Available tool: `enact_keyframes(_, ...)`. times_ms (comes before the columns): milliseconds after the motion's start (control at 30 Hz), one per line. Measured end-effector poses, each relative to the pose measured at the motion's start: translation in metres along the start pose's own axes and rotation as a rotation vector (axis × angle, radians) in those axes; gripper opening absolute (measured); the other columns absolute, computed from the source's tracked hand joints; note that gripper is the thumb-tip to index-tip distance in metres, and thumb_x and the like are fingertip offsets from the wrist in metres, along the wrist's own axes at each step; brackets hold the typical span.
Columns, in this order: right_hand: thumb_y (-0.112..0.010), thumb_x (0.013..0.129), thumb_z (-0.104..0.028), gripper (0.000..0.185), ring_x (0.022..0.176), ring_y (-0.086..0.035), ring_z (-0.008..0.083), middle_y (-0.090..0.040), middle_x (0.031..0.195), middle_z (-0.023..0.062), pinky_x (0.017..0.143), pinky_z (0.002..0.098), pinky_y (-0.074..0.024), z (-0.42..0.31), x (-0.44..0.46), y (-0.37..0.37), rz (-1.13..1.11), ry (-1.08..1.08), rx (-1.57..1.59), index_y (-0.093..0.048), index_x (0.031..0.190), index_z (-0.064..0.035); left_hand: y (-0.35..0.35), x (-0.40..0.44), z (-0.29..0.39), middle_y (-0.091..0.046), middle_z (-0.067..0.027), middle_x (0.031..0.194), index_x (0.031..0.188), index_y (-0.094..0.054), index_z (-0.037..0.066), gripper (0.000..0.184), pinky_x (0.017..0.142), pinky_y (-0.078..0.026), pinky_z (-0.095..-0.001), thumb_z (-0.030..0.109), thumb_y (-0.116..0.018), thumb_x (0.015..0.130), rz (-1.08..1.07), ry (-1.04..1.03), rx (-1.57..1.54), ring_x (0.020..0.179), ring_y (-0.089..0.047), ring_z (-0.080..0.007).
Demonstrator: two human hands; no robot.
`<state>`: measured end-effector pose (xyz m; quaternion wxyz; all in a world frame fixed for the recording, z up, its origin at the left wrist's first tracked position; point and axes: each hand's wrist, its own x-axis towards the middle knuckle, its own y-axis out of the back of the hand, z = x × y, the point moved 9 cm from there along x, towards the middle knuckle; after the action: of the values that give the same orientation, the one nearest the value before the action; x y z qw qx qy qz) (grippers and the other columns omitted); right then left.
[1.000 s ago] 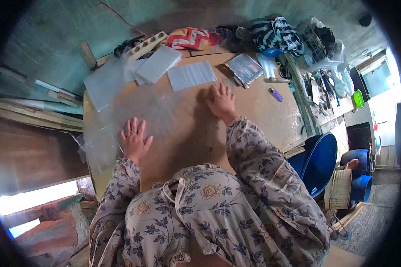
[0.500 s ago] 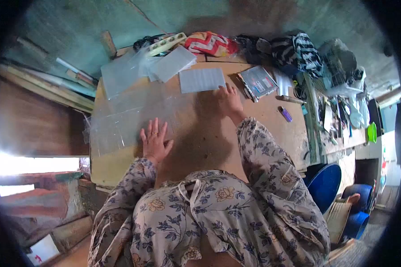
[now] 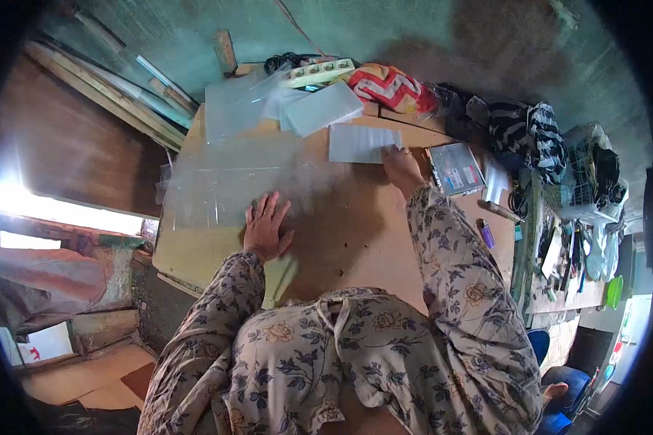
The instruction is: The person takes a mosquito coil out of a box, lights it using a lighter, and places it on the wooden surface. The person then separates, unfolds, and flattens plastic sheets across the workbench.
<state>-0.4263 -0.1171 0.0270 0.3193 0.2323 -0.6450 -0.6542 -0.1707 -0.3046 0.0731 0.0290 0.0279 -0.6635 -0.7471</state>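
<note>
My left hand (image 3: 266, 228) lies flat with fingers spread on the near edge of a large clear plastic sheet (image 3: 228, 192) spread over the wooden tabletop (image 3: 326, 250). At the lower right corner of a small translucent plastic sheet (image 3: 359, 143), my right hand (image 3: 403, 168) has its fingers bent and drawn together on the edge. Whether it pinches one layer or several, I cannot tell. Just right of that hand sits a flat printed pack (image 3: 457, 169) with a dark border. Behind the small sheet, a stack of whitish plastic sheets (image 3: 323, 109) lies at an angle.
A power strip (image 3: 321, 72) and a red patterned cloth (image 3: 392, 88) lie along the back. On the right are a purple lighter (image 3: 485, 233), a tool with a handle (image 3: 502, 211) and a wire basket (image 3: 579, 174). Wooden boards (image 3: 109, 94) lean at the left.
My right hand has moved slightly left and forward onto the small sheet's corner, its fingers now more bent. My left hand stays flat on the table. The camera view has shifted and turned.
</note>
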Motion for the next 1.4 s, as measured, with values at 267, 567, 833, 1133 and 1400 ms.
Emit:
enact_keyframes(267,-0.037,0.080,-0.018,0.029,0.085,-0.054,0.0339,-0.057,0.089,0.0195,0.070,0.0417,-0.0441,0.068,0.009,0.027,0.242,-0.264,0.530,-0.053,0.102,-0.0097,0.001,0.001,-0.004,-0.023,-0.0075,0.133,0.122,-0.036,0.014,0.052,0.097,-0.015,-0.0505,0.030,-0.050,0.074,0.041,0.024,-0.063,0.123,-0.019,-0.0274)
enact_keyframes(567,-0.039,0.080,-0.028,0.033,0.087,-0.054,0.0350,-0.056,0.094,0.0190,0.073,0.0417,-0.0431,0.095,-0.037,0.060,0.022,-0.653,0.324,-0.051,0.105,-0.0105,0.013,0.004,-0.018,-0.044,-0.0067,0.118,0.104,-0.052,0.009,0.029,0.092,-0.026,-0.0444,0.019,-0.046,0.078,0.258,0.021,-0.208,0.112,-0.036,-0.0257)
enact_keyframes(833,-0.041,0.079,-0.024,0.032,0.088,-0.054,0.0357,-0.055,0.099,0.0183,0.075,0.0416,-0.0429,0.095,-0.037,0.035,0.058,-0.504,0.309,-0.050,0.108,-0.0137,0.006,0.003,-0.050,-0.055,-0.0097,0.100,0.092,-0.056,0.005,0.018,0.084,-0.036,-0.0381,0.013,-0.049,0.078,0.463,0.106,-0.493,0.099,-0.048,-0.0285)
enact_keyframes(1133,-0.050,0.076,-0.031,0.048,0.115,-0.030,0.0296,-0.033,0.125,0.0133,0.093,0.0478,-0.0243,-0.082,-0.030,0.058,-0.037,-0.226,0.192,-0.039,0.120,-0.0136,-0.019,0.008,-0.081,-0.055,-0.0121,0.093,0.087,-0.053,0.001,0.016,0.082,-0.037,-0.0316,0.016,-0.048,0.081,0.381,0.345,-0.581,0.092,-0.050,-0.0236)
enact_keyframes(1400,-0.056,0.073,-0.029,0.045,0.118,-0.025,0.0264,-0.033,0.125,0.0089,0.095,0.0471,-0.0219,-0.154,-0.044,0.072,-0.010,-0.157,0.332,-0.046,0.113,-0.0120,0.063,0.001,-0.158,-0.060,-0.0079,0.084,0.091,-0.050,-0.001,0.017,0.073,-0.042,-0.0235,0.015,-0.044,0.086,0.871,0.535,-0.962,0.078,-0.055,-0.0124)
